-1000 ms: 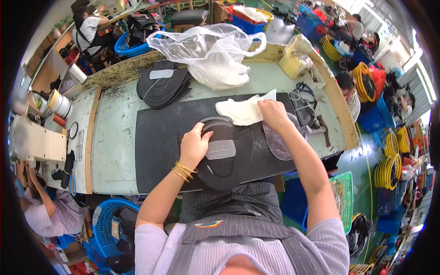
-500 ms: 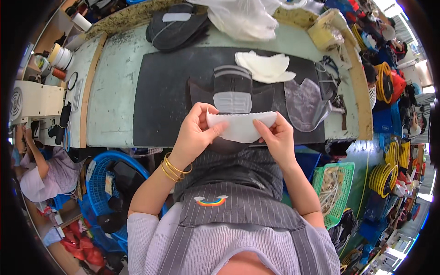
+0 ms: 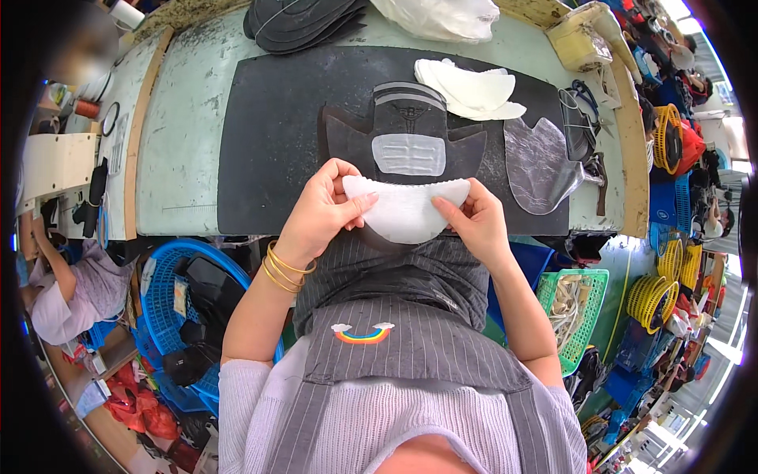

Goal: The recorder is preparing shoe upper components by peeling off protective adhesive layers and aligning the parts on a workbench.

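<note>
Between both hands I hold a white half-moon pad [image 3: 404,215] with a finely notched upper edge. My left hand [image 3: 322,207] pinches its left corner between thumb and fingers. The right corner is gripped the same way by my right hand [image 3: 475,217]. Just beyond the pad lies a flat black cut piece [image 3: 347,150] with side points and a light grey ribbed rectangle [image 3: 408,154] on it. Its near part is hidden behind the pad and hands. A small stack of white curved pads [image 3: 466,85] rests beyond it to the right.
A black mat [image 3: 260,150] covers the middle of the pale green table [image 3: 185,134]. On its right lie a clear plastic-like sheet [image 3: 541,170], scissors [image 3: 584,93] and a hammer [image 3: 600,183]. Black pieces [image 3: 304,24] and a plastic bag [image 3: 442,17] sit at the back. Baskets stand below.
The white pad has tipped so more of its face shows, and its notched edge now sags in the middle. Both hands keep their grip. The table sits higher in view.
</note>
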`<state>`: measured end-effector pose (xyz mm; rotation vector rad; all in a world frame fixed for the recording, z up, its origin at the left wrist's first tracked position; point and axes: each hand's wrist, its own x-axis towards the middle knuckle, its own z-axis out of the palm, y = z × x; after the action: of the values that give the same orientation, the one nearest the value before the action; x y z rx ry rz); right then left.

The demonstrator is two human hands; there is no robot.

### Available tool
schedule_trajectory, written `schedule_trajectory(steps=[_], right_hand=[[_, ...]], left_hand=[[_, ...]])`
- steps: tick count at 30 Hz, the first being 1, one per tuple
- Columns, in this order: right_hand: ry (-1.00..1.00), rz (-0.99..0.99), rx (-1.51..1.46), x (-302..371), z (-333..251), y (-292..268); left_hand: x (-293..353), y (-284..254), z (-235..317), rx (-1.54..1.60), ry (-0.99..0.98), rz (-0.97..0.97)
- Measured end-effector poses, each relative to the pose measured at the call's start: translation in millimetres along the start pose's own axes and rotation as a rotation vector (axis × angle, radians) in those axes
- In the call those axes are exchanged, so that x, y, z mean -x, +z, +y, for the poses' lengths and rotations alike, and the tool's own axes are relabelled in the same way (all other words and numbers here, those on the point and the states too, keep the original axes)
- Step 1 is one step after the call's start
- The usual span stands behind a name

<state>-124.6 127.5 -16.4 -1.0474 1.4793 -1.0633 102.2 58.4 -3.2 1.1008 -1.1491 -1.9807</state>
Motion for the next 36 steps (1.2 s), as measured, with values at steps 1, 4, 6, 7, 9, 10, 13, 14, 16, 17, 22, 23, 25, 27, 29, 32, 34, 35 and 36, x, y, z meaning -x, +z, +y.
schedule_trajectory(steps=[1, 4, 6, 7, 9, 10, 13, 14, 16, 17, 22, 23, 25, 27, 29, 32, 34, 35, 36], right_hand=[[-0.025, 0.017, 0.052, 0.0, 2.2, 0.4], [-0.090, 0.057, 0.115, -0.5, 13.6, -3.3], [-0.135, 0.102, 0.198, 0.7, 15.3, -2.8], [-0.159, 0.182, 0.340, 1.2, 12.0, -0.6], [-0.053, 0.224, 0.677, 5.1, -6.8, 1.9], [-0.231, 0.291, 0.753, 2.1, -11.2, -2.5], [-0.394, 0.468, 0.778, -2.7, -18.9, -46.2], [-0.438, 0.513, 0.869, -4.2, -6.0, -76.4], [-0.432, 0.389, 1.049, 4.1, 8.4, -114.5], [-0.461, 0.359, 0.923, 3.0, 18.4, -122.0], [-0.251, 0.458, 0.385, 12.1, 6.4, -102.7], [-0.182, 0.401, 0.125, 18.5, -3.9, -90.4], [-0.276, 0.431, 0.013, 22.8, -21.8, -54.4], [-0.516, 0.482, 0.310, 24.0, -37.1, -40.0], [-0.630, 0.564, 0.446, 24.9, -51.5, -32.8], [-0.863, 0.528, 0.544, 21.5, -57.4, -33.4], [-0.965, 0.441, 0.632, 20.7, -72.0, -35.2], [-0.999, 0.398, 0.656, 21.6, -76.3, -35.2], [-1.003, 0.384, 0.674, 22.4, -82.8, -34.3]], left_hand=[[1.3, 3.5, 1.0, -0.074, 0.020, 0.019], [0.7, 10.7, -5.8, -0.425, 0.204, 0.106], [1.8, 24.3, -2.9, -0.811, 0.339, 0.238], [0.9, 28.1, -2.2, -1.042, 0.548, 0.373], [3.4, 29.2, -7.8, -1.299, 0.809, 0.371], [6.6, 30.7, -9.1, -1.361, 0.923, 0.154], [16.8, 46.4, -15.1, -1.488, 0.774, -0.217], [15.6, 45.6, -13.1, -1.488, 0.790, -0.220], [10.1, 52.1, -0.6, -1.410, 0.850, -0.211], [5.1, 55.3, 5.5, -1.387, 0.853, -0.213], [-18.7, 101.3, 5.4, -0.851, 0.813, -0.202], [-15.8, 117.1, 6.0, -0.551, 0.535, -0.270], [-13.4, 136.0, -5.5, -0.046, 0.222, -0.238], [-13.7, 136.5, -1.1, -0.004, 0.199, -0.144], [-12.6, 134.2, 8.7, 0.086, 0.165, -0.144], [-8.0, 128.8, 16.3, 0.224, 0.101, -0.188], [0.4, 128.0, 26.1, 0.456, 0.122, -0.231], [2.4, 126.6, 26.6, 0.477, 0.154, -0.229], [3.7, 125.2, 27.8, 0.480, 0.168, -0.218]])
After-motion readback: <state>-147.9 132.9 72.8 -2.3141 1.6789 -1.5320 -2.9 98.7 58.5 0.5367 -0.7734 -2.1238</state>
